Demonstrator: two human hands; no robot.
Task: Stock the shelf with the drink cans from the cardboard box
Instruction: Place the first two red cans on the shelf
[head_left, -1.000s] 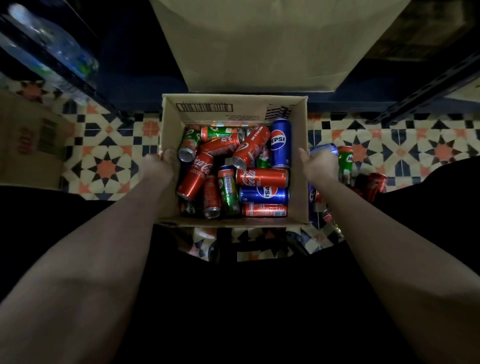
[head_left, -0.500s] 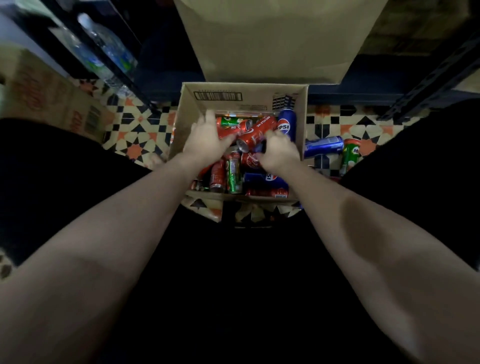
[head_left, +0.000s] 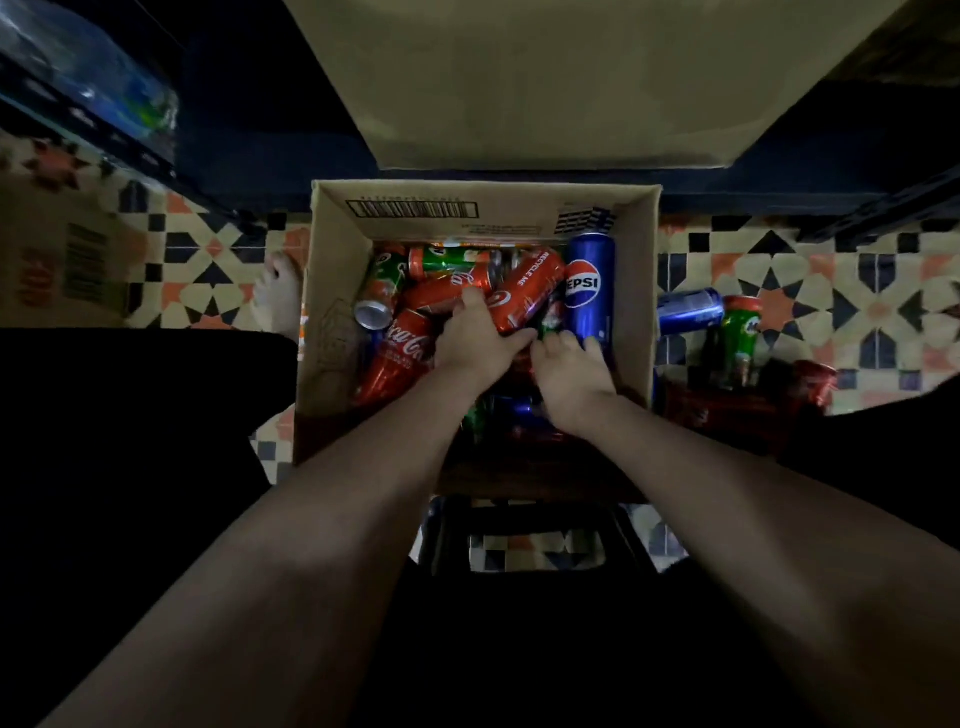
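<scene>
Cans lie jumbled in the cardboard box on the tiled floor; red can runs from seven to one o'clock. Left hand grips its lower end. Right hand, fingers curled, touches the blue can; grip unclear.

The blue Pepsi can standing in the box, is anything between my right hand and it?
Nothing visible. The right hand is already at the base of the Pepsi can, fingertips on it, against the cardboard box wall.
</scene>
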